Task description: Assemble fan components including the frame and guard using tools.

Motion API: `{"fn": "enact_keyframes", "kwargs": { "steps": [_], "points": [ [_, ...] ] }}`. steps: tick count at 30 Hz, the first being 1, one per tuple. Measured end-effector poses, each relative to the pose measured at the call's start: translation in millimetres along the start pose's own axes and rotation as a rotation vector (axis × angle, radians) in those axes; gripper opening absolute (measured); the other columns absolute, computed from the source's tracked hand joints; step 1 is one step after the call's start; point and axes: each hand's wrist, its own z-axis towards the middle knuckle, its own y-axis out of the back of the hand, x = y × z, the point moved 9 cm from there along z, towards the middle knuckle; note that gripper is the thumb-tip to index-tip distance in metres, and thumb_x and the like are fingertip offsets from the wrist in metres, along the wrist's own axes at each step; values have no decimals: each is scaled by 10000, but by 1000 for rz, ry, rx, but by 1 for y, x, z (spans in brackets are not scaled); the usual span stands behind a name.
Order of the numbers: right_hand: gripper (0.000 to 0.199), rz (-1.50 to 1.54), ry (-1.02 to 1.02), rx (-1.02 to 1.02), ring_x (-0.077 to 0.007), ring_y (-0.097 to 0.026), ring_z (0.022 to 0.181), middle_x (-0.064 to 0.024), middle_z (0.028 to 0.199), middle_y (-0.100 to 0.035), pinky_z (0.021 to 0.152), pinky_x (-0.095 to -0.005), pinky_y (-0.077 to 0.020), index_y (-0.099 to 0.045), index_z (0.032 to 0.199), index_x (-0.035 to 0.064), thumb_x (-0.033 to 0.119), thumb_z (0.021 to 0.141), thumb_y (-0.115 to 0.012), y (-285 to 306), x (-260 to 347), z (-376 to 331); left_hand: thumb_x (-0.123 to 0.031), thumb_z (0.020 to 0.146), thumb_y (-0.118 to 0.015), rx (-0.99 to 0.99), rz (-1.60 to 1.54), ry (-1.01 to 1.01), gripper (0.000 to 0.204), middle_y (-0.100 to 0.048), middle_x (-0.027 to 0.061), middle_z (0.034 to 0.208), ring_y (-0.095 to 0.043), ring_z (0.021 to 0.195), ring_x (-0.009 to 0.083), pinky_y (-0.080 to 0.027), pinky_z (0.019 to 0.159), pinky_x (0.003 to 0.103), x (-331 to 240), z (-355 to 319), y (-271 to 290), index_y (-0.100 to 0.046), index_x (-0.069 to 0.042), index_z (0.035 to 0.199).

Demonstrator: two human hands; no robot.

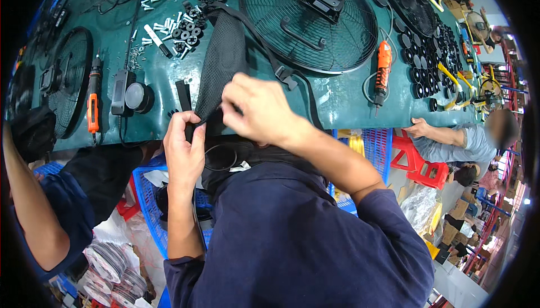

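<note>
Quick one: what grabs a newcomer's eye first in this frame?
Both hands at centre: the left hand and right hand pinch a black mesh pouch with straps at the near edge of the green workbench. Behind them lies a big black round fan grille, with an orange power screwdriver to its right and another far left.

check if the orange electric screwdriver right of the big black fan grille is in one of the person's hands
No: the orange electric screwdriver lies on the green table, while both hands, left hand and right hand, grip the black mesh strap piece.
</note>
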Motion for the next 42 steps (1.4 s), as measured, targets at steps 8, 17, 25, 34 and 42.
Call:
{"fn": "enact_keyframes", "kwargs": {
  "steps": [8, 17, 25, 34, 42],
  "points": [
    [172, -134, -268, -78, -305, -657, 731, -128, 812, -655, 697, -413, -521, -644, 856, 4, 169, 865, -693, 46, -99, 51, -6, 916, -675, -3, -122, 120, 139, -648, 99, 893, -610, 817, 164, -496, 790, 292, 27, 0, 5, -569, 22, 1000],
    [109, 159, 40, 233, -321, -694, 834, -113, 928, -694, 730, -388, -558, -696, 980, 21, 72, 883, -701, 6, -15, 25, -87, 941, -694, -145, 77, 8, 200, -675, 141, 897, -658, 821, 184, -521, 761, 330, -16, 29, 9, -581, 31, 1055],
    [185, -18, -109, 315, -335, -712, 848, -141, 924, -727, 742, -418, -562, -713, 1028, 26, 148, 893, -680, 9, -41, 15, -78, 954, -677, -148, -39, 87, 177, -659, 58, 857, -587, 769, 91, -481, 696, 251, 6, 51, 9, -596, 31, 1067],
    [304, -158, -173, 215, -386, -700, 895, -194, 964, -720, 805, -467, -556, -715, 1139, -12, 139, 887, -638, 10, -52, 37, -144, 921, -730, -129, 108, -101, 224, -685, 153, 966, -676, 858, 249, -529, 777, 362, -40, 71, 1, -646, 34, 1029],
    [511, -297, -186, 290, -391, -698, 856, -195, 1027, -632, 781, -492, -567, -650, 1324, 151, 64, 821, -678, -1, -47, 43, -188, 980, -700, -146, -83, -23, 243, -676, 68, 827, -564, 713, 89, -486, 630, 274, -28, 81, -4, -650, 45, 1023]
  ]
}}
